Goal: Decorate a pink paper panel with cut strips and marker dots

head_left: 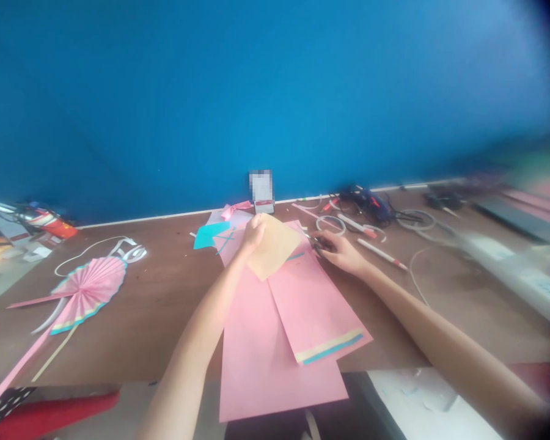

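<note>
My left hand [255,232] is closed on a pale yellow sheet of paper [275,247], holding it tilted above the table. Just to its right, my right hand [341,252] grips dark-handled scissors [318,245], their blades pointing at the paper's right edge. Beneath both hands lie large pink sheets [256,360] that reach over the table's front edge. The upper pink sheet [316,299] bears a yellow and a blue strip [333,348] along its near end. A turquoise paper piece [211,235] rests left of my left hand.
A pleated pink paper fan [89,284] with trailing strips lies on the brown table [165,305] at left. A phone [262,190] leans against the blue wall [275,91]. Rolled white tape [330,225], a white pencil-like stick [382,253], cables and a blurred power strip [517,275] are at right.
</note>
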`<state>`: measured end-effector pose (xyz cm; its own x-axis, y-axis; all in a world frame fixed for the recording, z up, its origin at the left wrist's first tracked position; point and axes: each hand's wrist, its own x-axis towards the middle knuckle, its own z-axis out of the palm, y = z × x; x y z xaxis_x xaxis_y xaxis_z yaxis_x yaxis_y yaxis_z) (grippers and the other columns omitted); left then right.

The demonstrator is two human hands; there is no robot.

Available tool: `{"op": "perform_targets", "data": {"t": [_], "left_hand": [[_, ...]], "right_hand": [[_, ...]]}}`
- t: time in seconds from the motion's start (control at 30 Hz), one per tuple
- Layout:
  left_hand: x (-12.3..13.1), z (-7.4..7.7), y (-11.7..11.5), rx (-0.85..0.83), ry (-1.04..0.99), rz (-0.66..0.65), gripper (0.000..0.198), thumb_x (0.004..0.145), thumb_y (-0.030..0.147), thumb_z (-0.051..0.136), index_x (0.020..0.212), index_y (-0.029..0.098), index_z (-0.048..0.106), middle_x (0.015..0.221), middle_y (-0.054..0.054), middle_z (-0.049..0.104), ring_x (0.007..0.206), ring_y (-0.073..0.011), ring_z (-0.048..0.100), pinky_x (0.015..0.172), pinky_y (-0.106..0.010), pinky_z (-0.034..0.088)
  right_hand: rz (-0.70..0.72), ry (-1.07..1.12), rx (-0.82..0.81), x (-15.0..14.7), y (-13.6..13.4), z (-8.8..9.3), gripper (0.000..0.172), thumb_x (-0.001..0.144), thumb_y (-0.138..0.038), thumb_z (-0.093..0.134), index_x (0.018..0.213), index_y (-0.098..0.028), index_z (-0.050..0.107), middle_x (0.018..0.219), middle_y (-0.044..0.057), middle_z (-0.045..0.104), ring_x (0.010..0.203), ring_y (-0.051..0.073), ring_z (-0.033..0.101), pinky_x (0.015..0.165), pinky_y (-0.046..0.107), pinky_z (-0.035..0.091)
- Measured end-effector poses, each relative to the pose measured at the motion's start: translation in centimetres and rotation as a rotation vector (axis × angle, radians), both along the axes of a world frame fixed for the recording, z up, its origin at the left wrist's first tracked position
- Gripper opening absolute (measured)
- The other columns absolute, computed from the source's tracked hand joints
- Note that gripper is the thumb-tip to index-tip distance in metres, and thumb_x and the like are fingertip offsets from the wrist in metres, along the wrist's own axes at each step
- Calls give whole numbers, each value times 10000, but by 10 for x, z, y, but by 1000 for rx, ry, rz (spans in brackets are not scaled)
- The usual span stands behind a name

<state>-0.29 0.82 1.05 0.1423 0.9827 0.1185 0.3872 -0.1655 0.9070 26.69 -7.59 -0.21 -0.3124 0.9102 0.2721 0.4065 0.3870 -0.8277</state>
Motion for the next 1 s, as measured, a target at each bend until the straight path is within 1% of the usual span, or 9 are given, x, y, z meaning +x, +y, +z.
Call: {"op": "perform_targets", "data": {"t": [0.1,0.27,0.37,0.43,0.53,0.67,0.8,0.87,1.0], "left_hand": [[-1,0,-1,55,-20,96,156,802,240,428,921,200,520,958,-65,639,955,-230,588,791,-342,468],[5,-1,-3,110,-17,67,240,785,281,526,1012,207,501,930,-45,626,890,-190,594,742,-284,456],[8,0,-4,125,-31,39,225,777,302,551,974,203,508,900,-35,614,853,-170,583,705,-260,440],[8,-1,-4,116,-60,47,173,774,285,540,923,203,506,824,-15,592,792,-156,568,672,-252,426],[6,-1,-2,112,-76,99,54,757,214,498,788,204,455,706,16,519,690,-133,522,616,-241,390],[3,0,0,129,-80,100,105,741,162,459,715,204,366,663,26,446,629,-118,480,563,-236,343],[3,1,-1,144,-83,106,71,763,180,461,746,204,396,671,25,456,621,-115,476,559,-235,338],[4,1,-3,156,-89,107,30,779,204,469,798,205,447,713,17,504,650,-121,500,580,-236,360],[6,2,-5,169,-124,90,121,800,264,494,908,210,504,809,-6,582,741,-144,562,630,-246,408]], "right_hand": [[-32,-109,76,-1,-2,-1,397,782,-232,549,1178,-210,577,795,1,586,690,154,552,665,278,466],[-104,-276,194,-4,-5,1,389,763,-239,577,1151,-214,588,868,33,627,703,162,554,673,281,458],[-112,-295,219,-5,-6,1,384,754,-234,584,1138,-216,599,870,35,633,700,162,550,669,280,452],[-114,-257,209,-5,-5,0,383,751,-229,584,1133,-206,607,845,30,630,671,152,539,660,278,447],[-134,-121,130,-5,-3,0,353,778,-264,580,1121,-191,620,792,16,620,647,144,530,649,277,444],[-74,99,-111,-5,-4,8,329,798,-368,609,1058,-167,633,793,30,646,646,151,560,598,274,446],[-23,153,-289,0,-4,14,322,773,-385,648,999,-155,631,661,9,622,481,107,489,504,261,400],[11,136,-330,4,-3,14,336,763,-406,663,978,-149,638,652,17,630,466,101,485,499,260,390],[66,114,-398,10,0,12,380,766,-449,671,974,-133,643,650,26,627,476,101,494,489,252,365]]}}
